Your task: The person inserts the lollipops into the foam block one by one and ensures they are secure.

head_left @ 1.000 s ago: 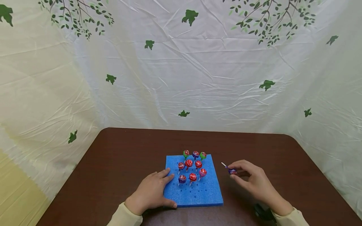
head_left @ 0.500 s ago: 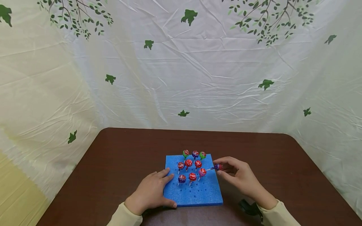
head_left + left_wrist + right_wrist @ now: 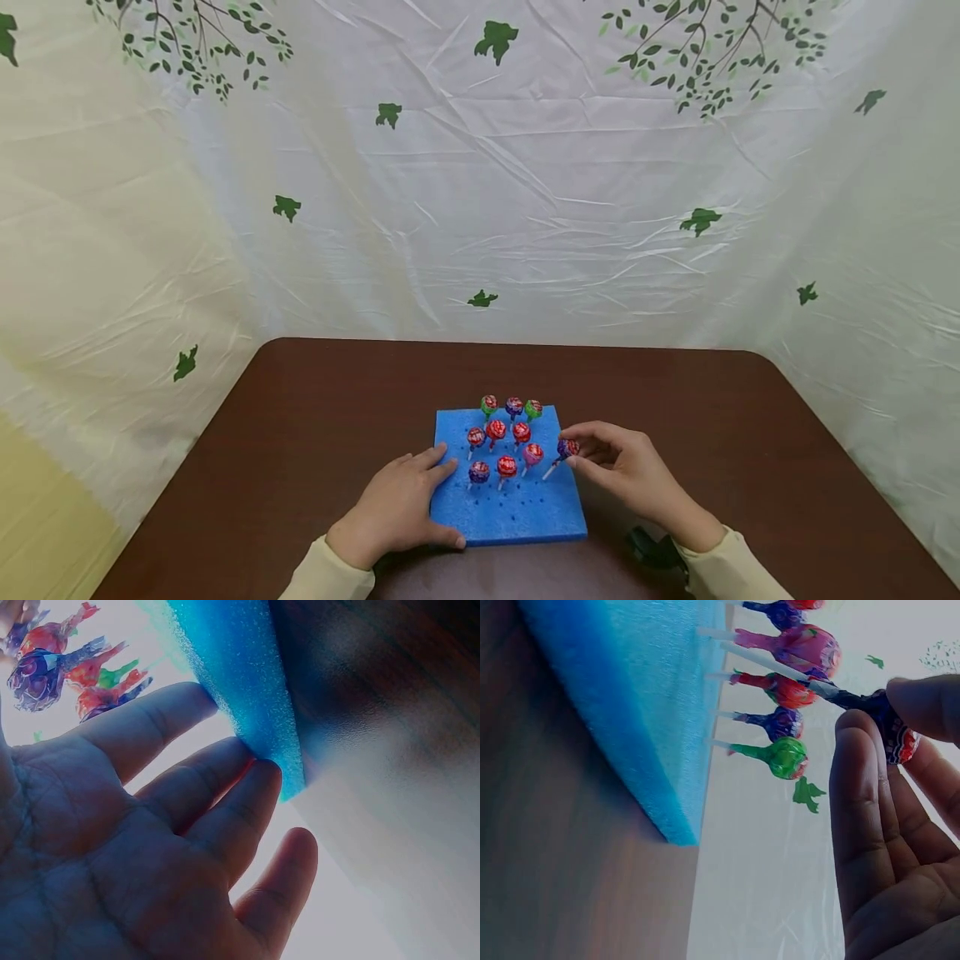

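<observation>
A purple lollipop sits pinched in the right hand's grip, stick angled onto the blue foam.

No readable text anywhere here. The lollipop wrappers standing in the blue foam block carry pale printed marks, but from the head view they are far too small to make out. Closer in, the purple lollipop pinched at the block's right edge shows red and white patches on its wrapper, blurred, no letters to tell. The wrappers beyond the block's left edge in the left wrist view are smeared colour only. The curtain behind the block bears leaf prints, no words or numbers.
</observation>
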Available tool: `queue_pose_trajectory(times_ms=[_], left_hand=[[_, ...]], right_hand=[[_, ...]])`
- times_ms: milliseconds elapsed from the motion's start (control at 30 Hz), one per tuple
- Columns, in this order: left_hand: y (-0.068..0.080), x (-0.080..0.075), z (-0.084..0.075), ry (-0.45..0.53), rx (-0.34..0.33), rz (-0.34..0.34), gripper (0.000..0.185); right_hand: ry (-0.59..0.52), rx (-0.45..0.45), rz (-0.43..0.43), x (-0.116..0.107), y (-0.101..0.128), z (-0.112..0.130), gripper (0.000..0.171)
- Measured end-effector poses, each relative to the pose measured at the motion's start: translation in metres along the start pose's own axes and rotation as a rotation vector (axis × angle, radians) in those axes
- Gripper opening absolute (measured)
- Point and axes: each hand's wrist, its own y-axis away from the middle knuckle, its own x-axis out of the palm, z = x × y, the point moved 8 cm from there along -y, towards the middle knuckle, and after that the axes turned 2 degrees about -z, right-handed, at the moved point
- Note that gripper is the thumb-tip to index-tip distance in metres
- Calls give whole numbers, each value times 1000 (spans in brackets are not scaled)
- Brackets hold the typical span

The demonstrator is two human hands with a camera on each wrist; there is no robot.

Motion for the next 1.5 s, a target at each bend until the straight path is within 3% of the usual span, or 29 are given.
queue_pose_trajectory(times_ms=[533,1500], left_hand=[[-1,1,1,5,9,6,99],[1,1,1,-15,12,-2,99]], right_hand=[[-27,-104,18,10,3,4,29],[-11,-67,32,19,5,0,28]])
